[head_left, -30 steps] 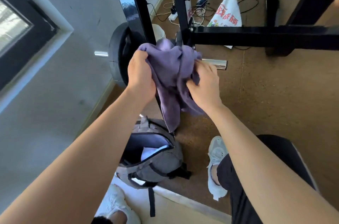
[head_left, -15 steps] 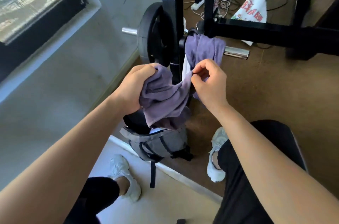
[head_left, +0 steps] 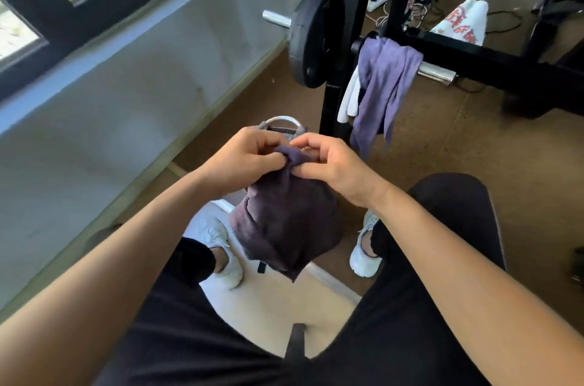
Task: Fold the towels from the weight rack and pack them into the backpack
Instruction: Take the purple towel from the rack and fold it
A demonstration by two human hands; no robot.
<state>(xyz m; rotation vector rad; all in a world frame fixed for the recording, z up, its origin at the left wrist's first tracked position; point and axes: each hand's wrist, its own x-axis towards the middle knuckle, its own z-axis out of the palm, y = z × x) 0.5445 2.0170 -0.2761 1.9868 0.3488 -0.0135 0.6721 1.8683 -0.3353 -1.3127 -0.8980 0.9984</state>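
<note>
A dark purple towel (head_left: pixel 284 227) hangs bunched between my knees. My left hand (head_left: pixel 243 161) and my right hand (head_left: pixel 335 167) both pinch its top edge, fingertips nearly touching. The grey backpack (head_left: pixel 282 126) sits on the floor behind my hands; only its top handle shows. On the weight rack's (head_left: pixel 338 69) chrome bar a lighter purple towel (head_left: pixel 382 82) is draped, with a white towel (head_left: pixel 349 97) hanging just left of it.
A black weight plate (head_left: pixel 313 37) is mounted on the bar by the grey wall. A white printed bag (head_left: pixel 464 22), a power strip and cables lie on the brown floor behind the rack. My white shoes (head_left: pixel 221 246) flank a pale mat.
I pulled the dark purple towel off the rack and down toward my lap. My hands came together at its top edge. The view tilted down and the backpack got covered.
</note>
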